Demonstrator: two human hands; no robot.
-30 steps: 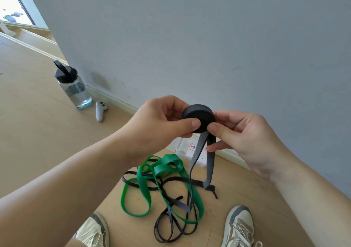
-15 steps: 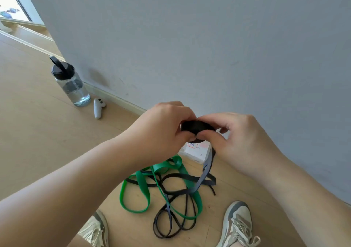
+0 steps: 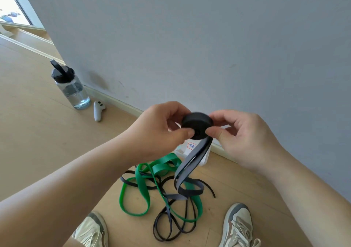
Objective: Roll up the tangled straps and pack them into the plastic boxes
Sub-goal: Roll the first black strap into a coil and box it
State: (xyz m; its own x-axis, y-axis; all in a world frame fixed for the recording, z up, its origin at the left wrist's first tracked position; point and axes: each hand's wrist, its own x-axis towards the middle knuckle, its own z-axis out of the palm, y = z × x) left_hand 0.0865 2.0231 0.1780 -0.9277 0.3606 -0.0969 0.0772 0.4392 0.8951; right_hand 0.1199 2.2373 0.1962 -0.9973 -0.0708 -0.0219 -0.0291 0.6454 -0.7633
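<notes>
On my feed both hands are raised in front of the grey wall (image 3: 209, 47). Between them is the rolled black strap (image 3: 196, 122), wound into a tight flat disc and held well above the floor (image 3: 38, 142). The left hand (image 3: 161, 131) pinches the disc from its left side, thumb on the near face and curled fingers behind the far rim. The right hand (image 3: 245, 136) pinches it from the right in the same way, its thumb tip just beside the left thumb. From the roll's lower right edge the loose tail (image 3: 191, 163) hangs down as a doubled grey-black band, twists and lands on the pile below. That pile lies on the floor between the left shoe (image 3: 93, 231) and the right shoe (image 3: 238, 226) (only the toe ends show on my screen). In it a wide green strap (image 3: 144, 182) is tangled with several thin black straps (image 3: 171, 226). Just behind it, against the skirting board, sits a pale plastic box (image 3: 205, 158) with a small red-framed label. The hands and tail hide most of the box, so I cannot tell what is inside. Off to the left a clear water bottle (image 3: 71, 87) with a black lid stands by the wall, and a white controller (image 3: 97, 110) lies just beside it.
</notes>
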